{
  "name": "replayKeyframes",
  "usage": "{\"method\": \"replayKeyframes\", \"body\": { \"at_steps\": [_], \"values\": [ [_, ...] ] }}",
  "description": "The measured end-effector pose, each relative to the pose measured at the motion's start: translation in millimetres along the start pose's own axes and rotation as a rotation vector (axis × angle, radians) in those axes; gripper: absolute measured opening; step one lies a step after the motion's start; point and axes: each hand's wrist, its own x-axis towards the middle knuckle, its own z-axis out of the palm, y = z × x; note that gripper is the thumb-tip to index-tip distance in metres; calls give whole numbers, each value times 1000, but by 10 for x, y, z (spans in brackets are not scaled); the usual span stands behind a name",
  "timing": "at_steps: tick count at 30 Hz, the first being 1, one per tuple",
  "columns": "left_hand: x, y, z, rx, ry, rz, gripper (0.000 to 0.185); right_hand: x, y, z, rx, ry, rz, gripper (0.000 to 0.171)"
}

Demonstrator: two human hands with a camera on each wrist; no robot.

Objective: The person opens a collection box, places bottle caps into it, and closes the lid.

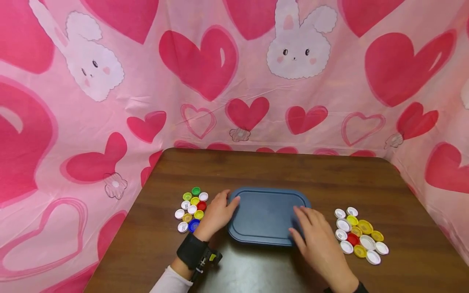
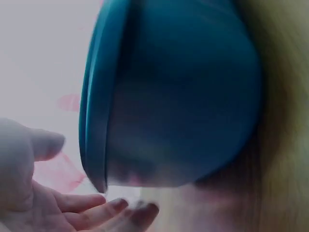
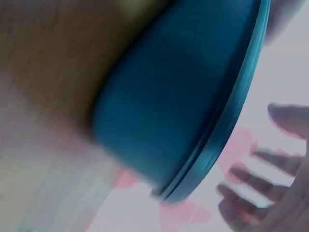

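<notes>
- Your left hand (image 1: 216, 213) and right hand (image 1: 315, 236) rest relaxed against the blue lidded container (image 1: 265, 215), mid-worktop (image 1: 256, 171).
- Sliding it sideways could scatter the bottle caps (image 1: 359, 236) flanking the container.

dark wooden table (image 1: 278, 171) with blue lidded container (image 1: 267, 215), two bottle-cap clusters (image 1: 192, 208) (image 1: 359, 236)
</notes>
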Motion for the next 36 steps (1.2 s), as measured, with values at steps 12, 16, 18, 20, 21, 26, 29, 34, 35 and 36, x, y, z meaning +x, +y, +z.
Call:
{"method": "replayKeyframes", "body": {
  "at_steps": [12,16,18,20,21,26,29,34,35,36],
  "values": [
    [111,-135,137,-384,-58,-150,66,-18,-235,305,-116,41,-541,29],
    [124,-143,128,-413,-75,-162,78,-15,-227,307,-90,104,-599,20],
    [126,-148,117,-452,-84,-167,81,5,-235,290,-84,142,-618,36],
    [121,-161,108,-496,-86,-161,80,33,-247,268,-81,181,-631,49],
    [120,-167,103,-527,-89,-153,79,49,-252,253,-76,193,-635,51],
    [119,-195,98,-639,-103,-128,63,115,-255,143,-21,191,-610,41],
    [120,-204,93,-644,-111,-146,54,156,-238,55,36,167,-554,36],
    [97,-220,83,-654,-134,-168,53,223,-213,-66,94,205,-466,44],
    [90,-223,84,-659,-140,-167,54,231,-214,-88,96,218,-443,46],
    [82,-225,87,-652,-141,-162,54,237,-215,-109,91,231,-420,51]
  ]
}}
